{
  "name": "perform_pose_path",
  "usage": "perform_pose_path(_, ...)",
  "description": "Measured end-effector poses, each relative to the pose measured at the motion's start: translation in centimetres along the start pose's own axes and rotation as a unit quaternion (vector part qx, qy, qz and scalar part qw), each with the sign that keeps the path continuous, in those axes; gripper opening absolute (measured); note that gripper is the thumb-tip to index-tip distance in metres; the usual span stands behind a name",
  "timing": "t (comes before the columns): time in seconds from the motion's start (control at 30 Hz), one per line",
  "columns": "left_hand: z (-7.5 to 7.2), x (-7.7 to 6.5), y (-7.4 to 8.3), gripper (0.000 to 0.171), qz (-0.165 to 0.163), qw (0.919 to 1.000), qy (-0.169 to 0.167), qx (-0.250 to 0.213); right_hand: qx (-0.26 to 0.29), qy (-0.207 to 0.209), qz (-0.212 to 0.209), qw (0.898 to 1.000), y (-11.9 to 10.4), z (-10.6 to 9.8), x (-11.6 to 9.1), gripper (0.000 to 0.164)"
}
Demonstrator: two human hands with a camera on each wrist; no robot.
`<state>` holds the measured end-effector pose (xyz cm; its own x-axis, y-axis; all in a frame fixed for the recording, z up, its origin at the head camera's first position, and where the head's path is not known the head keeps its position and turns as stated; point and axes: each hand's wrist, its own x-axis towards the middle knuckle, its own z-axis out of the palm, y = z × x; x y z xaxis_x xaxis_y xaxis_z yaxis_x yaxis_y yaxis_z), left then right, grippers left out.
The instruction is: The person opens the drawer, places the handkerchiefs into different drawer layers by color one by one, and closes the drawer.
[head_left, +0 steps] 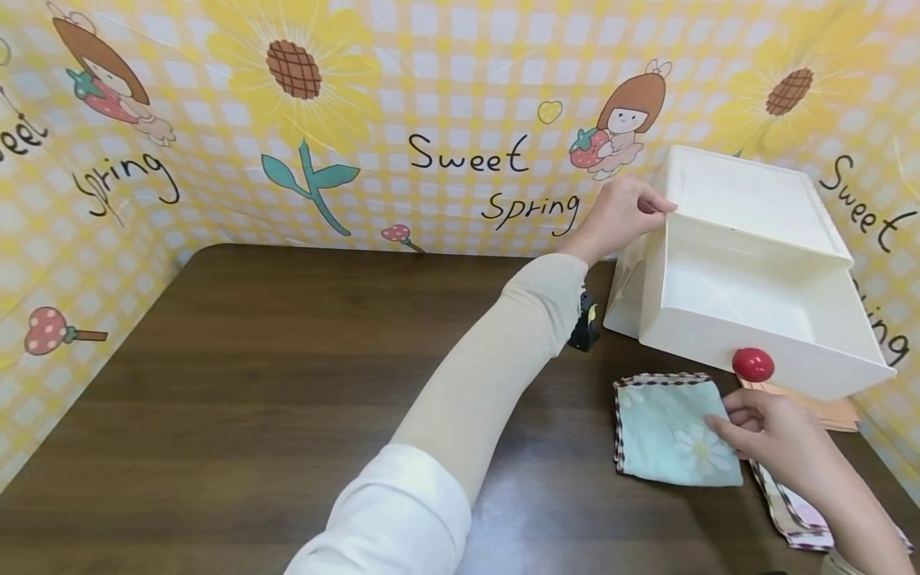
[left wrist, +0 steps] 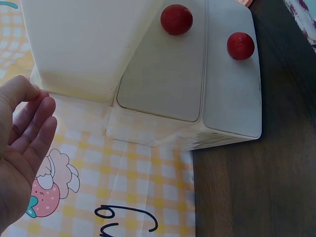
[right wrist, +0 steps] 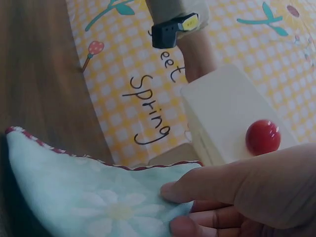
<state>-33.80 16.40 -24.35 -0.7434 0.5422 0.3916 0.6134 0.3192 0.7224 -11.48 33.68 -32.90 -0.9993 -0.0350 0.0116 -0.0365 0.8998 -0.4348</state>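
At the right of the head view stands a white drawer box [head_left: 747, 200] with its upper drawer [head_left: 762, 307] pulled out and a red knob [head_left: 753, 365] on the front. My left hand [head_left: 625, 212] pinches the front left corner of the box's top panel. In the left wrist view, the left hand's [left wrist: 24, 143] fingertips meet that white edge; the thumb tip is hidden. My right hand [head_left: 779, 431] grips the right edge of a folded mint-green handkerchief [head_left: 676, 431] with a white daisy and a dark braided border, held before the drawer. In the right wrist view, the handkerchief [right wrist: 108, 197] bends slightly.
Beneath the drawer's front right lies a folded orange cloth [head_left: 837, 411]. A folded patterned cloth [head_left: 794, 511] rests near the right forearm. The left wrist view shows a second red knob [left wrist: 240, 46] on a lower drawer. A yellow checked sheet [head_left: 446, 88] backs the brown table [head_left: 287, 383].
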Motion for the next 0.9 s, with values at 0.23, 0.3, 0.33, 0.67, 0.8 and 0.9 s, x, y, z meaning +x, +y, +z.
perform_pose_path(0.23, 0.1, 0.1, -0.1, 0.019, 0.000, 1.0000, 0.002, 0.000, -0.019, 0.017, -0.028, 0.999, -0.8, -0.5, -0.3, 0.019)
perform_pose_path(0.3, 0.1, 0.1, -0.2, 0.019, 0.001, 1.0000, 0.003, 0.000, -0.018, 0.021, -0.036, 0.999, -1.1, -0.7, -0.4, 0.017)
perform_pose_path(0.33, 0.2, 0.1, -0.2, 0.019, 0.001, 1.0000, 0.003, 0.000, -0.020, 0.025, -0.041, 0.999, -1.3, -0.8, -0.4, 0.015)
perform_pose_path(0.67, 0.2, 0.2, -0.2, 0.018, 0.000, 1.0000, 0.006, -0.003, -0.024, 0.020, -0.030, 0.999, -2.5, -1.9, -1.0, 0.015)
perform_pose_path(0.8, 0.2, 0.2, -0.2, 0.018, 0.002, 1.0000, 0.006, -0.006, -0.031, 0.029, -0.036, 0.998, -2.8, -2.1, -1.3, 0.012)
perform_pose_path(0.9, 0.2, 0.1, -0.2, 0.019, 0.002, 0.9999, 0.005, -0.010, -0.043, 0.057, -0.055, 0.996, -2.9, -2.3, -1.6, 0.009)
